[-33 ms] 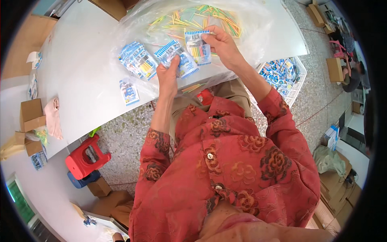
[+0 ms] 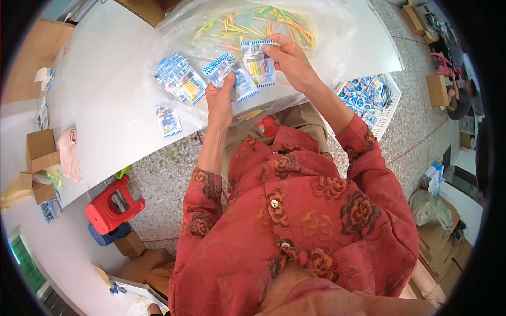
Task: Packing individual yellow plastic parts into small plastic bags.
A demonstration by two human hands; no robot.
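Observation:
My left hand (image 2: pixel 219 102) is closed, its thumb pressing on a few overlapping blue-and-white packets (image 2: pixel 243 85). Between the thumb and fingers of my right hand (image 2: pixel 295 62) is the top edge of a clear-fronted packet (image 2: pixel 260 67), in which thin coloured sticks show. Left of my left hand lies a fanned pile of similar packets (image 2: pixel 179 79). A single packet (image 2: pixel 168 121) rests apart, nearer the table's front edge. Beyond my hands, loose yellow, green and pink sticks (image 2: pixel 253 25) are spread over clear plastic sheeting (image 2: pixel 182 37).
A white plastic basket (image 2: pixel 394 100) full of blue packets stands right of the white table (image 2: pixel 105 105). Several sticks (image 2: pixel 252 115) lie by the front edge. A pink cloth (image 2: pixel 68 155) and cardboard box (image 2: pixel 42 151) are at left; a red stool (image 2: pixel 108 205) is below.

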